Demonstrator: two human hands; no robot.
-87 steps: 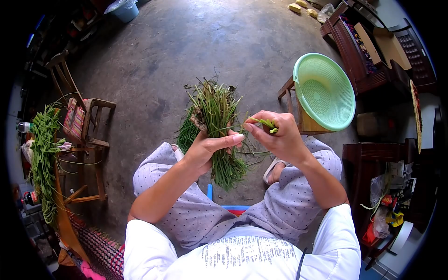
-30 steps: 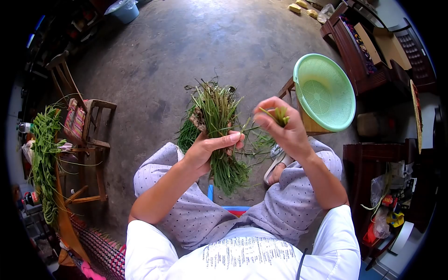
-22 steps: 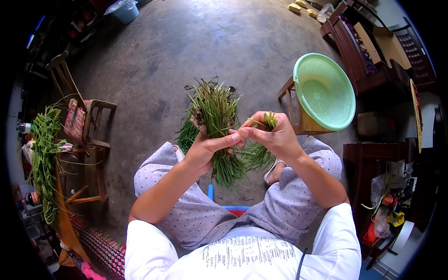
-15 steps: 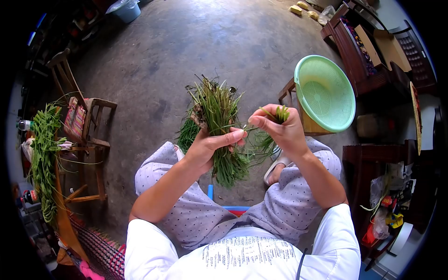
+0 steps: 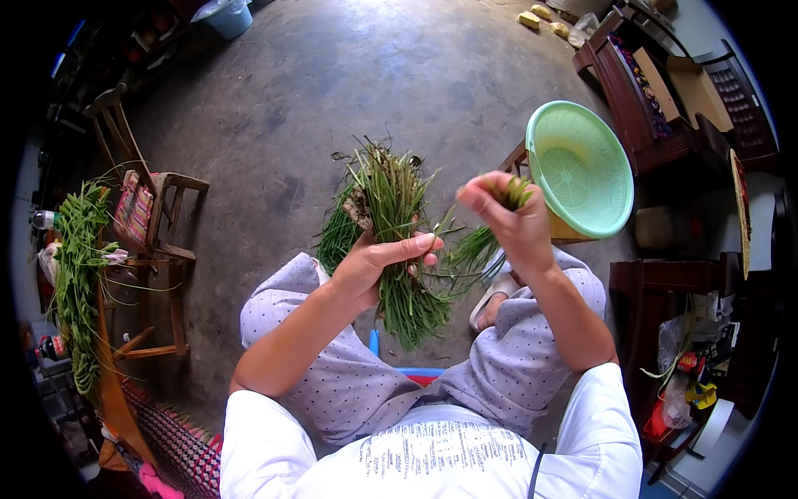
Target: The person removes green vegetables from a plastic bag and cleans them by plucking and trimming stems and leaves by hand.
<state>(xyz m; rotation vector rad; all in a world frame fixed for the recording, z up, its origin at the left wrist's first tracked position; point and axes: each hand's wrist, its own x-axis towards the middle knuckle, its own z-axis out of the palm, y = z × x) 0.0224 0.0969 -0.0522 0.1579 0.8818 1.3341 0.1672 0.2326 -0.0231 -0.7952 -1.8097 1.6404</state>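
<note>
My left hand (image 5: 372, 264) is wrapped round a thick bunch of long-stemmed greens (image 5: 392, 195). Pale and brownish stem ends point away from me, and the leafy ends hang below my fingers. A thin stalk sticks out near my left thumb tip. My right hand (image 5: 517, 223), slightly blurred at the fingertips, is closed round a smaller bunch of greens (image 5: 474, 249), whose cut ends show above the fist and leaves trail below it. Behind the thick bunch, more greens (image 5: 332, 237) lie low near the floor.
A light green plastic basket (image 5: 579, 166) stands tilted on a wooden stool to the right. At the left, leafy greens (image 5: 79, 291) lie on a table beside a wooden chair (image 5: 158, 200). A blue bucket (image 5: 224, 18) stands far back left, with dark wooden furniture (image 5: 611, 79) at the right.
My right hand has moved right and away from my left hand, carrying the smaller bunch. The left hand keeps its hold, and a thin stalk now shows beside its thumb.
</note>
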